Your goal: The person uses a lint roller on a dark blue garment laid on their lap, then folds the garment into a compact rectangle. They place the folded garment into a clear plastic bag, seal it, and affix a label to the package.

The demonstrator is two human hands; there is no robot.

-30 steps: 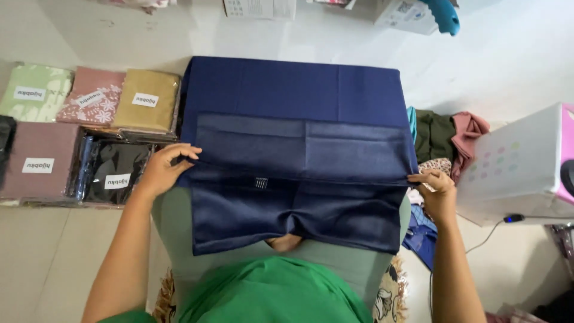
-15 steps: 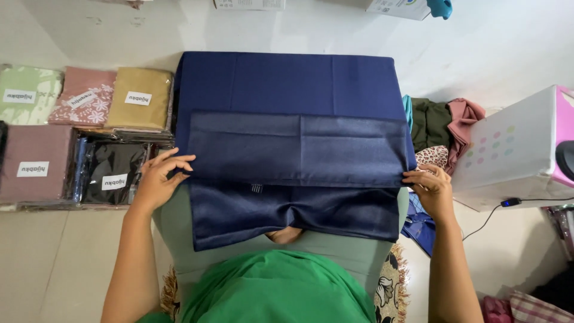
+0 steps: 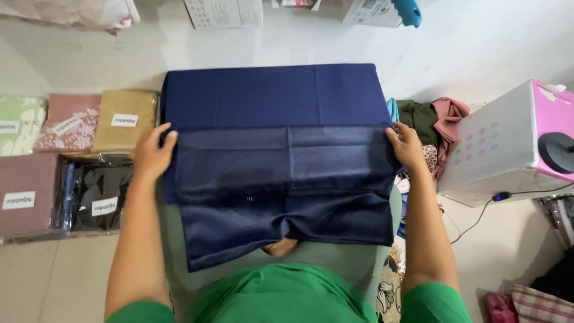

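— Where do we have the navy satin cloth (image 3: 281,179)?

— Spread across our lap and the floor in front, half folded. Our left hand (image 3: 152,152) grips the folded flap at its left corner, fingers curled over the edge; our right hand (image 3: 406,146) pinches the right corner the same way. Both hands sit at one height, well apart, with the flap stretched between them.

— What could spoil it?

— The fabric looks slick, so we judge a loose pinch could let one corner slide and skew the fold line. The near edge sags in the middle, between our arms, which could crease the lower layer.

— Anything beside the hands?

— The packaged scarves (image 3: 72,161) lie just outside our left hand, and a heap of loose clothes (image 3: 436,119) just outside our right; a trailing edge could drag over either.
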